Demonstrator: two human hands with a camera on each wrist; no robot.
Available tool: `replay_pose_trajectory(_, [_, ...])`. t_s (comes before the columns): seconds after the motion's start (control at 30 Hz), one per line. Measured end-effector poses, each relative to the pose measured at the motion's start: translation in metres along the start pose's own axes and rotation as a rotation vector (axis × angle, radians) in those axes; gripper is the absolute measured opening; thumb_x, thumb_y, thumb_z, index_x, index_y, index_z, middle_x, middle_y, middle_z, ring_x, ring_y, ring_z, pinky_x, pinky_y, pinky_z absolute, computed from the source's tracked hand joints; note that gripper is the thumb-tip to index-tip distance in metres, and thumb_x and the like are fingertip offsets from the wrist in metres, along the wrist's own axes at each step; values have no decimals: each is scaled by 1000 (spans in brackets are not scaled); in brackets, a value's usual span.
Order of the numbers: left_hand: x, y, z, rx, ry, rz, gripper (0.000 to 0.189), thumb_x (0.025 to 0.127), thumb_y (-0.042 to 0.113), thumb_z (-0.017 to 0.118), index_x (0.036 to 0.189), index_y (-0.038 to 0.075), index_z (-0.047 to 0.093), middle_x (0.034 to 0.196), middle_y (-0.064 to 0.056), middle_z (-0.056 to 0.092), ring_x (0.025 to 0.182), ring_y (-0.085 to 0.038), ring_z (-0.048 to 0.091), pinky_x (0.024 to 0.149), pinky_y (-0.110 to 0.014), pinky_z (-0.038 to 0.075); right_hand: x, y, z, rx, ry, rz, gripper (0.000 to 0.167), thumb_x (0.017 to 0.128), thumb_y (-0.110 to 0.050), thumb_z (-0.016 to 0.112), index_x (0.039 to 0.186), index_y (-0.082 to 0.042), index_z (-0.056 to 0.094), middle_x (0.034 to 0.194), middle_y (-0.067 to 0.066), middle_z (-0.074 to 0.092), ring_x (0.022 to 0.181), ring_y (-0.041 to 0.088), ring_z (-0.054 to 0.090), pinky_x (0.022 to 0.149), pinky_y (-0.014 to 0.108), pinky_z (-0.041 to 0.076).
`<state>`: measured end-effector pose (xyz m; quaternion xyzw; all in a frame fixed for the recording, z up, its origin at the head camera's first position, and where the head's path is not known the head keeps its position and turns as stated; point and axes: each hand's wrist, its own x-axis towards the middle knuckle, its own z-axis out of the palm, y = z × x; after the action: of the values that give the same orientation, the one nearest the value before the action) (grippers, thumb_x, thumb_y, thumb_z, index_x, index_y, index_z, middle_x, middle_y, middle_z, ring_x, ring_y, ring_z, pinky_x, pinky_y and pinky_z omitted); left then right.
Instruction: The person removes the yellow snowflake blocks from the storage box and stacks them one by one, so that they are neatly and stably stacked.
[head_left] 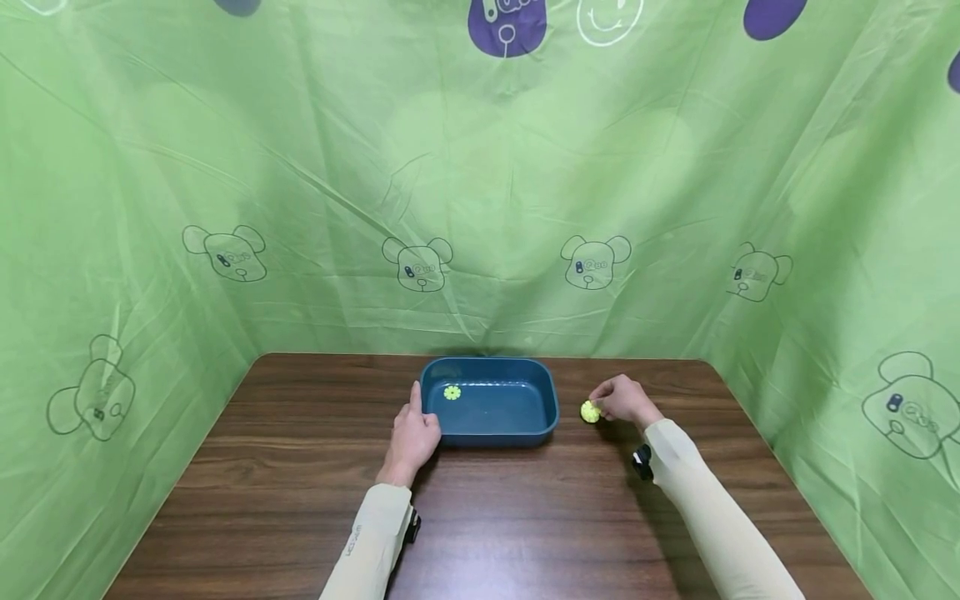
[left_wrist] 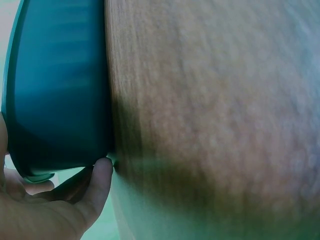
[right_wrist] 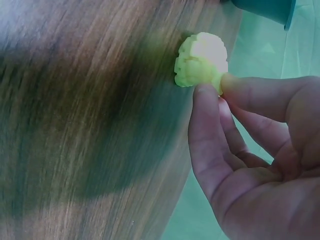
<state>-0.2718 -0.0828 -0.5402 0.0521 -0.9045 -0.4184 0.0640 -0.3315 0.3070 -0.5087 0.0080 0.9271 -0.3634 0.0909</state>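
A dark blue rectangular plastic basin [head_left: 491, 437] stands on the table. At its front left corner, my left hand [head_left: 411, 435] lays the index finger along the left wall. In the left wrist view the thumb [left_wrist: 101, 172] touches the corner low down, and other fingers reach round the basin's far side. A small yellow flower-shaped piece [head_left: 452, 392] lies inside, towards the left. To the right of the basin, my right hand [head_left: 624, 400] pinches a rounded, knobbly yellow-green piece [right_wrist: 201, 60] between thumb and fingertips, close over the tabletop.
The dark wood-grain table [head_left: 525, 517] reaches back to a green cloth curtain [head_left: 495, 308] printed with cartoon heads, which also hangs on both sides. Small black devices sit on the left wrist [head_left: 412, 527] and the right wrist [head_left: 642, 462].
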Motion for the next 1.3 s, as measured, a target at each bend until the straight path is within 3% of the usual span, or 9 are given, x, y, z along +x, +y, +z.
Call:
replay_pose_trajectory(0.23, [1, -2, 2, -3, 5, 8, 74, 95, 16, 48, 163, 9, 19, 139, -29, 54, 120, -41, 59, 102, -56, 47, 1, 2, 1, -27, -10, -36, 17, 90, 0, 61, 98, 5, 75, 81, 13, 73, 70, 19, 67, 61, 28, 56])
replay_pose_trajectory(0.47, [3, -3, 2, 5, 11, 11, 74, 95, 16, 48, 163, 9, 20, 136, -28, 56, 120, -41, 59, 102, -55, 47, 0, -1, 2, -23, 1, -2, 17, 87, 2, 59, 95, 4, 74, 78, 11, 71, 69, 17, 65, 62, 30, 56])
replay_pose_trajectory(1.17, [1, -4, 3, 3, 18, 15, 73, 94, 16, 48, 162, 8, 22, 138, -29, 55, 123, -43, 58, 103, -56, 46, -1, -2, 4, -56, -18, 20, 16, 93, -5, 62, 98, 5, 74, 77, 14, 70, 64, 15, 60, 61, 31, 54])
replay_pose_trajectory(1.3, [1, -2, 2, 3, 16, 11, 73, 95, 16, 48, 163, 9, 21, 139, -28, 55, 124, -42, 58, 102, -56, 47, -1, -2, 5, -55, -12, 18, 19, 93, -8, 64, 105, 6, 72, 87, 16, 71, 69, 18, 64, 63, 31, 55])
